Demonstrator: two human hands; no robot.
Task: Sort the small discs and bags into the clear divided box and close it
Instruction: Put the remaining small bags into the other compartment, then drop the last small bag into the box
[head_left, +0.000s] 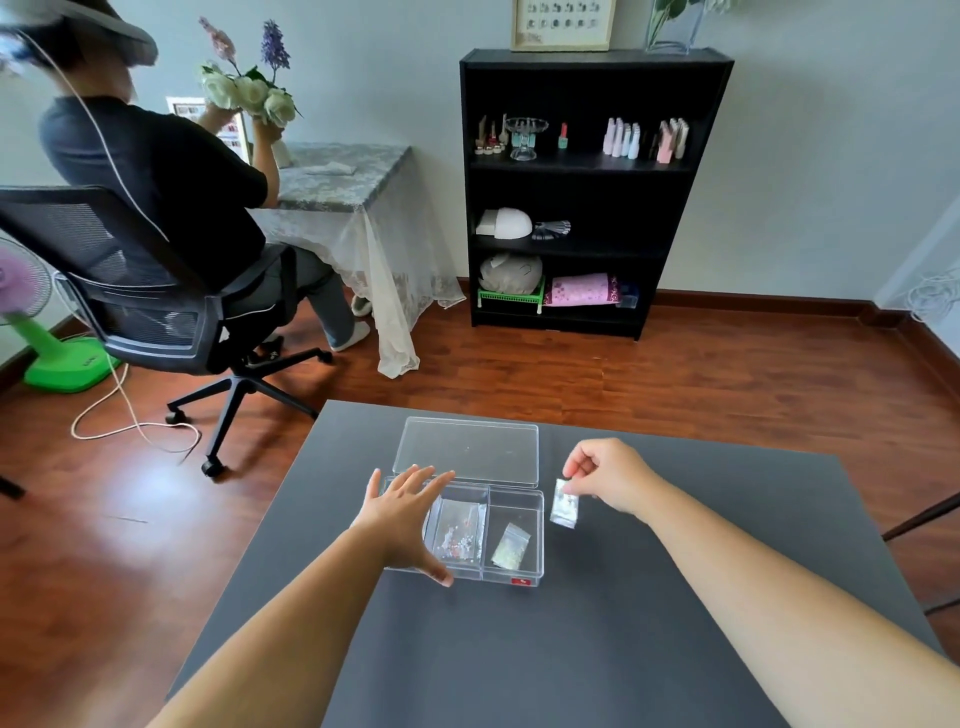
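Note:
The clear divided box (535, 530) sits open on the dark table (571, 649), its lid (467, 451) lying flat behind it. A bag of coloured bits (458, 535) rests in the middle compartment and a small glittery bag (510, 545) in the right one. My left hand (405, 519) lies spread over the box's left part, fingers apart, hiding that compartment. To the right of the box, my right hand (608, 478) pinches the top of a small silvery bag (565, 503), which hangs just above the table.
The table ends just behind the lid, with wooden floor beyond. A person sits in an office chair (156, 312) at the far left, holding flowers. A black shelf unit (587, 187) stands against the back wall. A green fan (47, 353) is at the left edge.

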